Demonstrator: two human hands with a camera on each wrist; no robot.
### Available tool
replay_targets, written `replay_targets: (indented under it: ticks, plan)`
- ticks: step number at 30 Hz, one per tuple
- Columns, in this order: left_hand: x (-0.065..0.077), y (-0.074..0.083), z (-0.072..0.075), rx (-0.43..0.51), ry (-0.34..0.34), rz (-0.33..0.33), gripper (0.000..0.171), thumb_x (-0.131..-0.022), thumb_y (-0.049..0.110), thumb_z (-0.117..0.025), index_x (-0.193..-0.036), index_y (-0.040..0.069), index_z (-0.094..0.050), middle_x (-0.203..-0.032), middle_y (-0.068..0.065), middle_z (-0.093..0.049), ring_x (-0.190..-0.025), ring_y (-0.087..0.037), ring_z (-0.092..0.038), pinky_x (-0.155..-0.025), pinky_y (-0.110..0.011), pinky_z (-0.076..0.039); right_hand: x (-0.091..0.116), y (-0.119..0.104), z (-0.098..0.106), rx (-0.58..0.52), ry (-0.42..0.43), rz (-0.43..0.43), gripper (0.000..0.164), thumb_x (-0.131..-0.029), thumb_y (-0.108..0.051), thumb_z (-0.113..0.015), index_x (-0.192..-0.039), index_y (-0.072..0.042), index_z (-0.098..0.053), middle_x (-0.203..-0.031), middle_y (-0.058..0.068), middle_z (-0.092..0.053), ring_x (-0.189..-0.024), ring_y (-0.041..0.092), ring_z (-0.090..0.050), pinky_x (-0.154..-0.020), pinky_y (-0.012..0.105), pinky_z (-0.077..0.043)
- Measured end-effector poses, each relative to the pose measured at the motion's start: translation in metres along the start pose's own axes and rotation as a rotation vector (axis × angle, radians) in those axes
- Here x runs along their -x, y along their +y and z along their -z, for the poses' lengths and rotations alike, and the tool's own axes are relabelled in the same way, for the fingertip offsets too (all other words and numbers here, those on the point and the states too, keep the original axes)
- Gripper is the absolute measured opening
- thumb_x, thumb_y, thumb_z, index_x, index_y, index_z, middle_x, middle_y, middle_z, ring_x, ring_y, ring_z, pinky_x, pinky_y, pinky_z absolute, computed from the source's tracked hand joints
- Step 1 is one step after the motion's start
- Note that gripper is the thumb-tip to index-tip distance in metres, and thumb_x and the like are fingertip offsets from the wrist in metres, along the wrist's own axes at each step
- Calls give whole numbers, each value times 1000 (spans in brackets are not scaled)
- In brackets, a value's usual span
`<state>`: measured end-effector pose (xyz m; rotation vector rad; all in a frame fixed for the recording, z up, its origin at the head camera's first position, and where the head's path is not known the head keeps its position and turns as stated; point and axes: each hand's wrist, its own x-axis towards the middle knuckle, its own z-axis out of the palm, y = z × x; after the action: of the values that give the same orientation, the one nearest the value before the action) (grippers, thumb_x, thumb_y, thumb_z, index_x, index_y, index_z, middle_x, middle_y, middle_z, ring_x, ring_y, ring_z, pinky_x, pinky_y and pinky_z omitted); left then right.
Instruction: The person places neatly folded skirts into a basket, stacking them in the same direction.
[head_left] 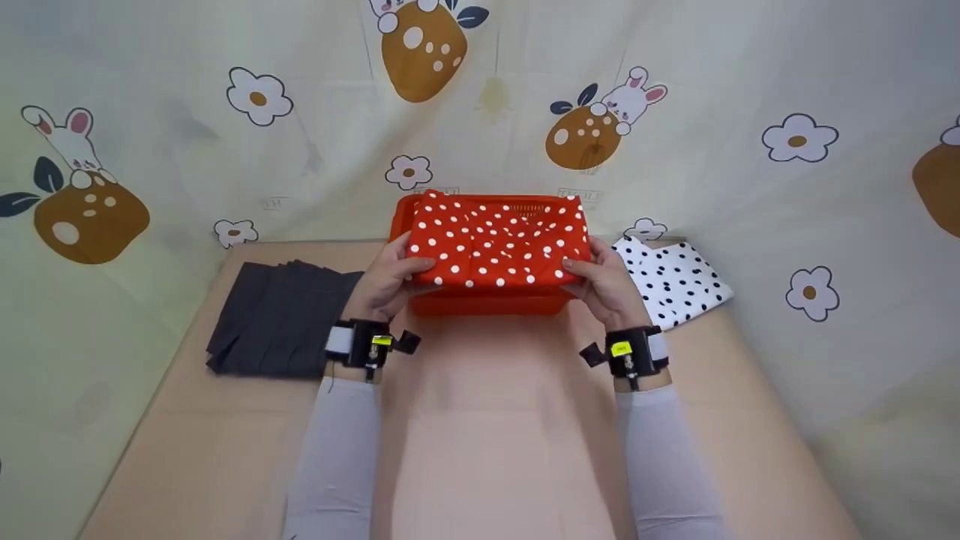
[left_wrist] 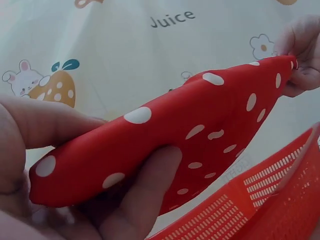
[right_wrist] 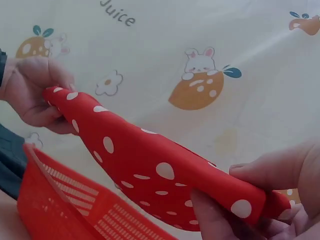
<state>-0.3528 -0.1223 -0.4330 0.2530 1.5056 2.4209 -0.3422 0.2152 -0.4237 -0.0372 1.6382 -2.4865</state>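
A folded red cloth with white dots [head_left: 499, 244] is held up over a red plastic basket [head_left: 487, 304]. My left hand [head_left: 386, 277] pinches its left end, thumb on top and fingers beneath. At the right end my right hand [head_left: 609, 281] grips it the same way. Between the hands the cloth sags a little, as the left wrist view shows with the cloth [left_wrist: 210, 120] above the basket's slotted wall [left_wrist: 215, 220]. From the right wrist, the cloth [right_wrist: 145, 155] also hangs clear of the basket [right_wrist: 65, 200]. The basket's inside is mostly hidden.
A dark grey folded cloth [head_left: 277, 322] lies on the table's left side, near my left forearm. To the right lies a white cloth with black dots [head_left: 675, 281], partly behind my right hand. A patterned curtain [head_left: 495, 127] hangs behind the pinkish table [head_left: 487, 450].
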Motion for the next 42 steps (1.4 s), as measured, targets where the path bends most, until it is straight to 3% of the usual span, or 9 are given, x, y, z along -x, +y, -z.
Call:
replay_targets:
  ticks: [5, 8, 16, 23, 26, 31, 36, 42]
  plan:
    - [-13, -4, 2, -25, 49, -41, 66, -91, -4, -62, -148, 13, -32, -148, -12, -44, -131, -33, -50, -98, -45, -53, -13, 7, -1, 61, 149, 86, 54, -90, 6, -64, -138, -6, -45, -132, 14, -59, -106, 24, -68, -85, 33, -59]
    - [-18, -8, 1, -104, 103, -70, 62, -90, -8, -59, -144, 12, -35, -146, -12, -48, -130, -32, -52, -100, -45, -52, -16, 11, -3, 148, 229, 143, 48, -89, 6, -64, -134, -6, -50, -131, 14, -60, -109, 25, -66, -88, 34, -58]
    - [-23, -18, 1, -578, 326, -123, 52, -95, 2, -60, -139, 25, -45, -138, -2, -57, -124, -20, -56, -106, -43, -48, -26, 29, -8, 469, 338, 302, 40, -87, 3, -69, -125, -7, -59, -124, 14, -65, -114, 24, -64, -96, 36, -55]
    - [-32, -25, -1, -812, 422, -192, 47, -96, 8, -61, -137, 24, -47, -138, 0, -58, -123, -18, -56, -110, -45, -44, -39, 40, -8, 735, 371, 425, 38, -87, -2, -71, -123, -9, -60, -117, 10, -68, -110, 20, -65, -100, 37, -52]
    - [-33, -29, 0, -924, 471, -207, 49, -95, 8, -61, -140, 22, -46, -140, -3, -57, -125, -20, -54, -111, -46, -42, -41, 46, -9, 840, 401, 419, 41, -88, -6, -72, -127, -10, -58, -119, 9, -68, -111, 20, -64, -100, 39, -52]
    - [-30, -30, -1, -1118, 633, -249, 67, -92, 22, -67, -151, 19, -34, -151, -9, -43, -132, -27, -48, -113, -51, -39, -40, 47, -6, 984, 493, 356, 65, -88, -17, -73, -145, -11, -43, -138, 11, -56, -126, 24, -54, -108, 43, -46]
    - [-25, -27, -5, -1102, 709, -339, 69, -91, 32, -68, -150, 15, -36, -148, -11, -46, -127, -28, -53, -109, -48, -44, -38, 41, 4, 992, 589, 353, 67, -89, -18, -72, -148, -12, -41, -146, 10, -50, -136, 25, -46, -115, 44, -38]
    - [-25, -24, -8, -1052, 730, -398, 65, -91, 34, -69, -145, 13, -41, -137, -9, -54, -118, -24, -58, -103, -46, -50, -38, 35, 11, 965, 574, 383, 65, -89, -17, -72, -147, -12, -42, -147, 10, -50, -137, 26, -46, -113, 44, -39]
